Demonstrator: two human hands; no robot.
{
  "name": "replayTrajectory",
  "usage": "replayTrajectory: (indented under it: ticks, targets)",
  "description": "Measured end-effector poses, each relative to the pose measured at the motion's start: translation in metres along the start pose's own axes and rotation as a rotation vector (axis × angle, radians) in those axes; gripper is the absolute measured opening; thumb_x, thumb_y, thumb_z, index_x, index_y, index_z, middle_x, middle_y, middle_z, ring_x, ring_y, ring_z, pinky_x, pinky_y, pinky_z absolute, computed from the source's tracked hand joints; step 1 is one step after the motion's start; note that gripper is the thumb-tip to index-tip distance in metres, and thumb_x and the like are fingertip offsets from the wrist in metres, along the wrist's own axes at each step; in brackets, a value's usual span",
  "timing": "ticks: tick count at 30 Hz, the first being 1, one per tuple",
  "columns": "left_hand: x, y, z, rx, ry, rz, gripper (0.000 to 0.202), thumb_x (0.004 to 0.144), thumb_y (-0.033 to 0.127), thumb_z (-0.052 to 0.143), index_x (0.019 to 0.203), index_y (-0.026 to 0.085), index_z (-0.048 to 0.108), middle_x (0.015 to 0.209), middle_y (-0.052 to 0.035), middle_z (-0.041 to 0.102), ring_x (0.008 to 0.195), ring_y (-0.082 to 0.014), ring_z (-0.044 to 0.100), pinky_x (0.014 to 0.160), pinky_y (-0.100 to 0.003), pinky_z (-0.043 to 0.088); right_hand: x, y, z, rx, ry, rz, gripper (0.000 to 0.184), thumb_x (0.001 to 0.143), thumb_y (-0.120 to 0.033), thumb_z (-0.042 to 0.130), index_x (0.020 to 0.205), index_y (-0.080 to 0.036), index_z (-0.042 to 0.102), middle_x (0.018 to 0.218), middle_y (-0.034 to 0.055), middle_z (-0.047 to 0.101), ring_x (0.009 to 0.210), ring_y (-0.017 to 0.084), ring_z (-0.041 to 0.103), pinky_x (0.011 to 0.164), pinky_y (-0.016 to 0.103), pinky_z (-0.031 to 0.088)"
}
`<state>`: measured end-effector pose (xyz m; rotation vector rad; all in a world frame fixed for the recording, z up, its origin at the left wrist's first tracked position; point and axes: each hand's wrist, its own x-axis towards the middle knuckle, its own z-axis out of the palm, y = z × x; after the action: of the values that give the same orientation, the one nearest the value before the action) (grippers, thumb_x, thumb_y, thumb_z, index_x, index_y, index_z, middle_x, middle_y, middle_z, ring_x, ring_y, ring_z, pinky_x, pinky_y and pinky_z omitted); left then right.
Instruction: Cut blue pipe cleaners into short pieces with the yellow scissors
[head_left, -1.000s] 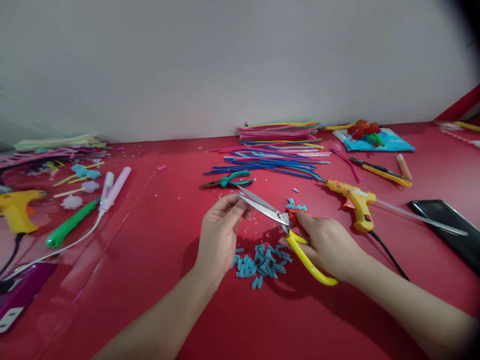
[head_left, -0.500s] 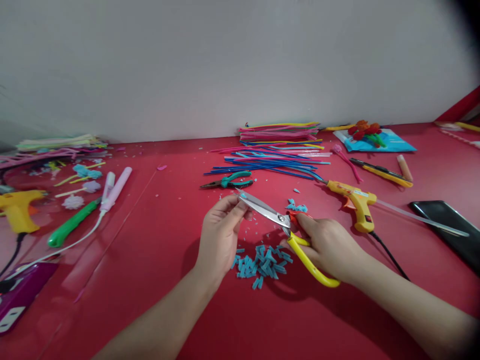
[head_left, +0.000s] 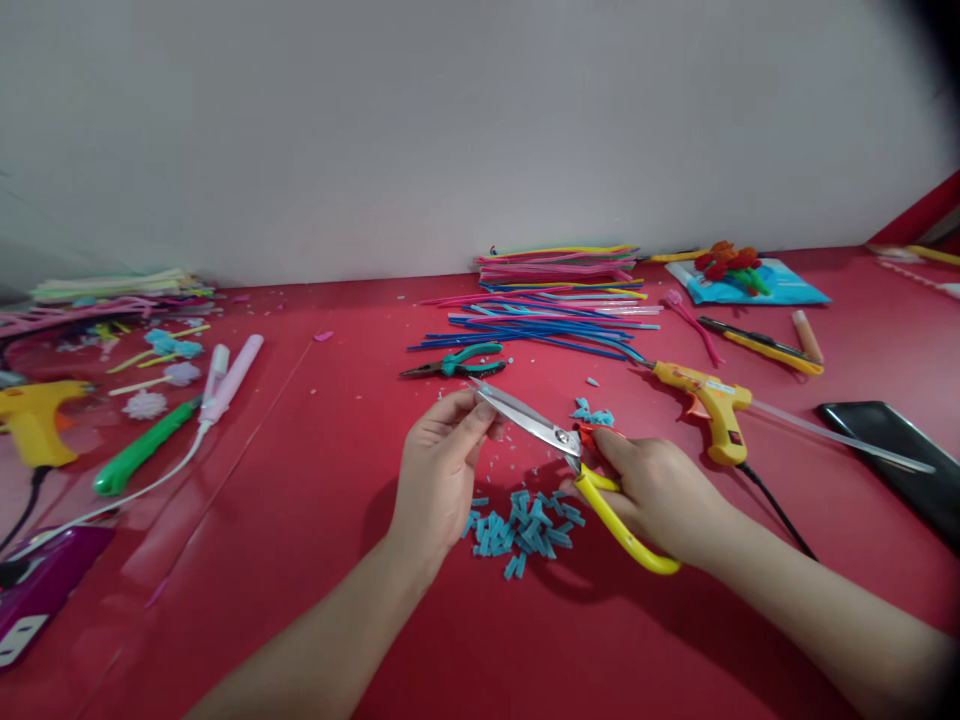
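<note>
My right hand (head_left: 660, 495) grips the yellow handles of a pair of scissors (head_left: 559, 445), whose steel blades point up and left. The fingers of my left hand (head_left: 442, 465) are pinched together right at the blade tips; whatever they hold is too small to make out. Below the blades, between both hands, lies a pile of several short blue cut pieces (head_left: 525, 525) on the red table (head_left: 315, 480). A few more blue bits (head_left: 592, 411) lie just behind the scissors.
Behind the hands lie green-handled pliers (head_left: 457, 362), a spread of blue and pink pipe cleaners (head_left: 555, 300), and a yellow glue gun (head_left: 705, 395) with its cord. A black phone (head_left: 896, 450) is at right. A second glue gun (head_left: 34, 420), green knife (head_left: 142, 450) and white wand sit left.
Almost nothing has moved; the scissor blades have closed slightly and shifted a little toward my left fingertips.
</note>
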<state>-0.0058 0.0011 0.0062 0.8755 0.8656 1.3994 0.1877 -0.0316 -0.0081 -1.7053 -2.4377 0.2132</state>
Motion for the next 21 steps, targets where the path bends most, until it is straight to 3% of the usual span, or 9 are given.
replayTrajectory:
  ticks: [15, 18, 21]
  targets:
    - [0.001, 0.001, -0.001, -0.030, -0.026, -0.019, 0.008, 0.070, 0.015, 0.057, 0.076, 0.016, 0.063, 0.070, 0.0007, 0.059, 0.064, -0.0063, 0.052, 0.063, -0.018, 0.041, 0.003, 0.003, 0.001, 0.042, 0.036, 0.036, 0.030, 0.074, -0.049, 0.041, 0.066, -0.020, 0.039, 0.047, -0.0023, 0.045, 0.040, 0.010, 0.037, 0.043, 0.023, 0.015]
    - [0.000, -0.001, 0.000, -0.042, -0.069, -0.111, 0.006, 0.070, 0.014, 0.058, 0.074, 0.016, 0.062, 0.068, 0.0012, 0.059, 0.062, -0.0064, 0.053, 0.062, -0.018, 0.041, 0.005, -0.004, -0.001, 0.251, 0.052, 0.104, 0.026, 0.071, -0.044, 0.047, 0.064, -0.020, 0.040, 0.047, -0.0042, 0.041, 0.041, 0.008, 0.033, 0.042, 0.021, 0.018]
    - [-0.005, -0.004, 0.004, 0.020, -0.213, -0.313, 0.005, 0.069, 0.017, 0.059, 0.073, 0.014, 0.061, 0.066, -0.0008, 0.059, 0.061, -0.0082, 0.054, 0.059, -0.019, 0.041, 0.007, -0.013, -0.004, 0.620, 0.055, 0.207, 0.022, 0.072, -0.039, 0.047, 0.066, -0.019, 0.044, 0.049, -0.0054, 0.040, 0.042, 0.006, 0.035, 0.041, 0.019, 0.024]
